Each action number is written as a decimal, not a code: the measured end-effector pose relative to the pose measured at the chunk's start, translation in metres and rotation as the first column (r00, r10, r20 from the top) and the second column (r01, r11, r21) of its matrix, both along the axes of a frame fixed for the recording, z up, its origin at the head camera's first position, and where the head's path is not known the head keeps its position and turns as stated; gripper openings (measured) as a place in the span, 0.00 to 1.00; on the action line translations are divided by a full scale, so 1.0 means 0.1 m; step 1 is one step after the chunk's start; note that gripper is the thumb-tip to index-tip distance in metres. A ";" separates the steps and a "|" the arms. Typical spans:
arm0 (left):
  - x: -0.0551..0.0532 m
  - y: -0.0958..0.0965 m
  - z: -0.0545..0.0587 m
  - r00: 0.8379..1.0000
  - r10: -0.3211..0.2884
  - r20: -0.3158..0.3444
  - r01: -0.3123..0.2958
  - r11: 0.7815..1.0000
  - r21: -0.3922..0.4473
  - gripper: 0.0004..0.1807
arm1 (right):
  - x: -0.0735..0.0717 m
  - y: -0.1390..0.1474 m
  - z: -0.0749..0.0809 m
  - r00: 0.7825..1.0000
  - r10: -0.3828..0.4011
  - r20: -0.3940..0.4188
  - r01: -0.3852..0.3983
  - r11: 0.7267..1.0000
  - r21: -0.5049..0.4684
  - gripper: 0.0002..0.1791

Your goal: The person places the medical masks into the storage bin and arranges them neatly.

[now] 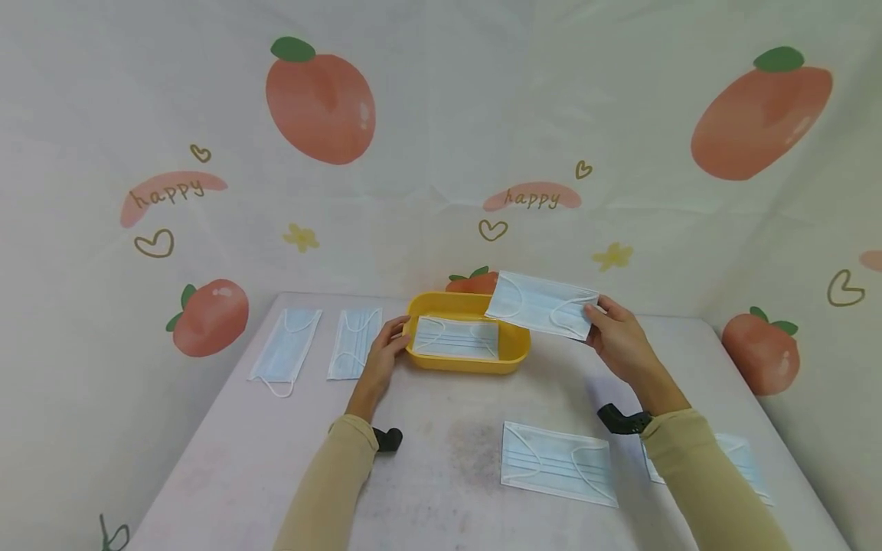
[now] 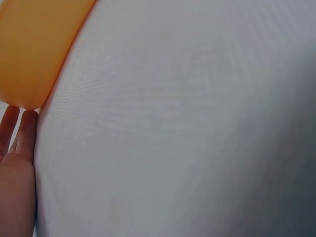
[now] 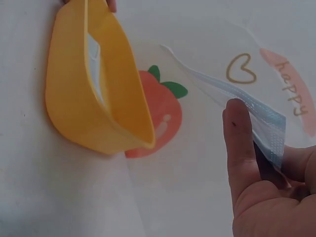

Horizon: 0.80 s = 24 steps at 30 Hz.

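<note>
A light blue face mask [image 1: 540,304] is pinched at its right end by my right hand [image 1: 623,340], raised above the right part of a yellow bin [image 1: 465,366]. Seen from the right wrist, this mask [image 3: 269,118] sits edge-on between thumb and fingers. Another face mask [image 1: 456,339] lies inside the bin, ear loops upward. My left hand [image 1: 380,360] is at the bin's left end, and in the left wrist view its fingertips [image 2: 28,118] touch the yellow wall with the fingers fairly straight.
Two face masks lie lengthwise at the table's left, one outer [image 1: 285,346] and one inner [image 1: 354,343]. Nearer the front right is a face mask [image 1: 556,463]; another mask [image 1: 740,459] is partly covered by the right sleeve. A printed cloth [image 1: 427,115] hangs behind the table.
</note>
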State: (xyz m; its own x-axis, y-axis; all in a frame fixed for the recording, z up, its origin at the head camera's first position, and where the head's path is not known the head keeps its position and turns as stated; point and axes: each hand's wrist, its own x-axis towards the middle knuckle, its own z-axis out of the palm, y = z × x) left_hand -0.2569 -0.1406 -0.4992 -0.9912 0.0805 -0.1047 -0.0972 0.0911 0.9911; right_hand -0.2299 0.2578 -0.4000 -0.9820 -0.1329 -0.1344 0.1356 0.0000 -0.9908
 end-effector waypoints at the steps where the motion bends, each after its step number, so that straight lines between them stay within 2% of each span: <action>1: 0.03 0.01 0.05 1.000 -0.003 -0.002 0.003 1.000 0.000 0.26 | -0.02 -0.03 0.00 1.000 0.004 0.008 -0.004 1.000 0.004 0.34; 7: 0.05 0.03 0.06 1.000 0.001 -0.019 -0.001 1.000 -0.013 0.26 | -0.14 -0.19 -0.06 0.999 0.022 0.035 -0.023 0.999 0.030 0.33; 14: 0.04 0.02 0.09 1.000 0.002 0.000 -0.002 1.000 0.002 0.26 | -0.23 -0.42 -0.13 0.997 0.025 0.078 -0.031 0.997 0.074 0.31; 21: -0.09 0.01 -0.20 0.999 0.018 -0.030 -0.017 1.000 0.019 0.26 | -0.30 -0.64 -0.19 0.993 0.030 0.112 -0.038 0.997 0.069 0.31; 24: -0.13 0.01 -0.28 0.998 0.029 -0.050 -0.029 1.000 0.008 0.25 | -0.32 -0.71 -0.23 0.991 0.024 0.132 -0.033 0.997 0.069 0.31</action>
State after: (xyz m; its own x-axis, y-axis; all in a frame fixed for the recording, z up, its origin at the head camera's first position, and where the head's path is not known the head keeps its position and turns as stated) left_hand -0.2695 -0.1395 -0.5270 -0.9972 0.0525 -0.0540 -0.0496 0.0823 0.9954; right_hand -0.2620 0.1864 -0.4230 -0.9512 -0.1462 -0.2718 0.2632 0.0758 -0.9618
